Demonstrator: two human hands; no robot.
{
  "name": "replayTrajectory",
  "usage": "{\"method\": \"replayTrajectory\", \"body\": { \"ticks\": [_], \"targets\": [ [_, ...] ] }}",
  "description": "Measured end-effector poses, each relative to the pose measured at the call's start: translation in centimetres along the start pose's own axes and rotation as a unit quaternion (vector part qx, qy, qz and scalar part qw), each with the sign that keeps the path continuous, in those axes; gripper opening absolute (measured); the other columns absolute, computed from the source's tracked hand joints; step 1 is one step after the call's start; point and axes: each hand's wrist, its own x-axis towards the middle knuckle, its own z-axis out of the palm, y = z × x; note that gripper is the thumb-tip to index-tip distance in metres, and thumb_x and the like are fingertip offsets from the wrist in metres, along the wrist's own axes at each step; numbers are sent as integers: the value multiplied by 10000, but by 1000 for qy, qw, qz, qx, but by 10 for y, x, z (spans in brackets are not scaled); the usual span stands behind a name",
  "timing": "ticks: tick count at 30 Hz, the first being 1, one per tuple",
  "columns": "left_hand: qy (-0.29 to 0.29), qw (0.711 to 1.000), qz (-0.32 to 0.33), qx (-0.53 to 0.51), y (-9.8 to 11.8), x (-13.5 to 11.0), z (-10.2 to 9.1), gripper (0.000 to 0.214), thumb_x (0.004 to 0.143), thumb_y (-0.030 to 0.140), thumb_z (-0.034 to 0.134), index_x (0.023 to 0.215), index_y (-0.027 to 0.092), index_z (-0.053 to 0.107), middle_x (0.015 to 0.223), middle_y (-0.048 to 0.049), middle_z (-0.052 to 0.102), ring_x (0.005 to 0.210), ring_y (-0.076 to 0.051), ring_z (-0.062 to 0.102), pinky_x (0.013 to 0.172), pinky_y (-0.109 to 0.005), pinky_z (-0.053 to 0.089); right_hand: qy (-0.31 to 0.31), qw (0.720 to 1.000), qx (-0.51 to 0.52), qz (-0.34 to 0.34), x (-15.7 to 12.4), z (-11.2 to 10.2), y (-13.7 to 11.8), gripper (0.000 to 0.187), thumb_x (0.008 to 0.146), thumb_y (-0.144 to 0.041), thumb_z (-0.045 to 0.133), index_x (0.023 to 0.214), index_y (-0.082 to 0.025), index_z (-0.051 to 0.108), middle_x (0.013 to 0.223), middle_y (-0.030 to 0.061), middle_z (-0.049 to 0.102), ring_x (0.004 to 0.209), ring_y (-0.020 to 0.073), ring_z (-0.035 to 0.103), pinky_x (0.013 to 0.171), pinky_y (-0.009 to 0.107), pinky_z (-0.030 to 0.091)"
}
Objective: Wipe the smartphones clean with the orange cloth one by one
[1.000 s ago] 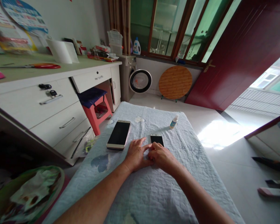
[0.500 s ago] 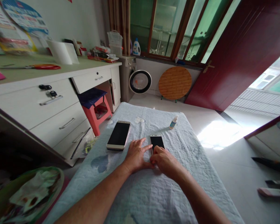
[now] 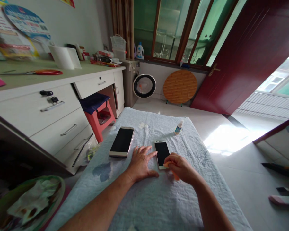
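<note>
A small white smartphone (image 3: 162, 152) with a dark screen lies face up on the cloth-covered table. My left hand (image 3: 141, 163) rests beside it with fingers spread, its index fingertip at the phone's left edge. In my right hand (image 3: 180, 166) is an orange cloth (image 3: 175, 175), bunched under the fingers at the phone's lower right corner. A larger smartphone (image 3: 122, 141), also face up with a dark screen, lies to the left. Beyond the small phone, to the right, stands a little spray bottle (image 3: 178, 127).
A pale blue quilted cloth (image 3: 149, 205) covers the table. Left of it are a white drawer desk (image 3: 55, 117), a red stool (image 3: 98, 123) and a waste basket (image 3: 62, 189). Farther back, a washing machine (image 3: 130, 83) has its round door open; a round wooden tabletop (image 3: 180, 86) leans at the wall.
My right hand has moved right and slightly down across the small phone, from over its lower half to its lower right corner. The orange cloth now shows. My left hand stays nearly in place.
</note>
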Motion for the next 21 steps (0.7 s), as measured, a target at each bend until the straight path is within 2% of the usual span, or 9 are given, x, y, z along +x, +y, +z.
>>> {"method": "replayTrajectory", "body": {
  "ticks": [5, 8, 10, 13, 16, 21],
  "targets": [
    [12, 999, 28, -31, 4, -1, -2, 858, 539, 664, 759, 1285, 303, 537, 1362, -69, 519, 1240, -355, 420, 1081, -588, 161, 105, 982, 111, 111, 8, 4, 18, 193, 769, -275, 450, 821, -180, 610, 635, -19, 524, 526, 111, 468, 486, 220, 348],
    [23, 998, 40, -52, 6, -1, -2, 824, 568, 614, 771, 1277, 262, 543, 1296, -75, 578, 1203, -337, 465, 1093, -570, 158, 200, 968, 77, 129, 11, 6, 26, 192, 745, -282, 447, 792, -184, 606, 647, -8, 552, 564, 123, 495, 521, 227, 360],
    [29, 997, 46, -58, 6, -1, -1, 805, 583, 612, 768, 1266, 245, 552, 1287, -83, 586, 1190, -332, 481, 1097, -561, 160, 235, 962, 31, 137, 13, 7, 29, 185, 736, -284, 458, 760, -188, 614, 672, 3, 584, 619, 136, 525, 567, 234, 374],
    [31, 997, 48, -60, 7, -1, 1, 779, 612, 630, 745, 1258, 238, 558, 1300, -85, 579, 1192, -328, 485, 1096, -554, 177, 216, 961, 18, 169, 14, 8, 30, 188, 738, -299, 469, 737, -189, 621, 606, -6, 576, 576, 136, 523, 545, 232, 360],
    [29, 997, 44, -57, 8, -1, 3, 748, 641, 626, 731, 1254, 232, 562, 1313, -86, 571, 1211, -325, 477, 1099, -546, 191, 187, 962, 70, 185, 15, 13, 29, 198, 740, -320, 481, 746, -180, 621, 541, -23, 534, 481, 117, 472, 472, 222, 314],
    [29, 997, 44, -54, 10, -1, 3, 718, 656, 605, 735, 1241, 223, 572, 1312, -94, 571, 1210, -319, 483, 1097, -528, 219, 204, 946, 170, 187, 15, 19, 24, 171, 691, -317, 512, 732, -170, 589, 534, -38, 489, 469, 95, 414, 448, 208, 297]
  ]
}}
